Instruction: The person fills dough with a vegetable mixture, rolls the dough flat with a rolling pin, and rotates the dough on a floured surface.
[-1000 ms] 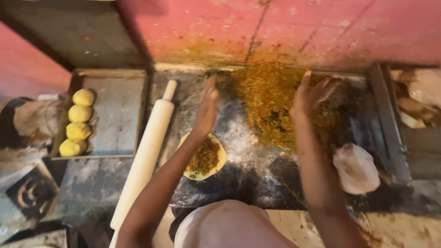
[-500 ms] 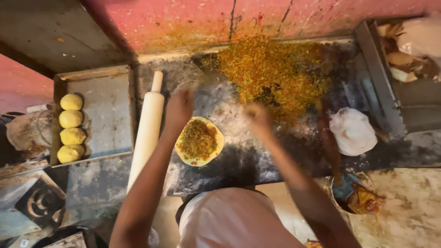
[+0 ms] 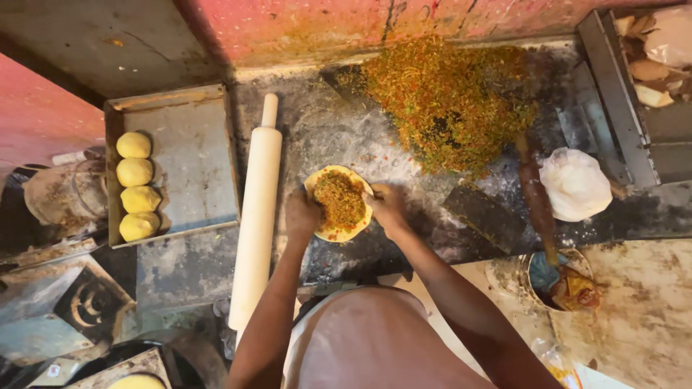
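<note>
Both hands have dropped from the filling heap to the dough round [image 3: 339, 204] mid-worktop. The left hand [image 3: 303, 214] and right hand [image 3: 387, 207] cup its edges, fingers curled. Filling [image 3: 339, 198] loaded; closing the rim likely comes next, beside the rolling pin [image 3: 256, 216].

Rolling pin [image 3: 254, 216] blocking the left, filling heap [image 3: 450, 97] behind, floured slab [image 3: 404, 155] between apparently free
</note>
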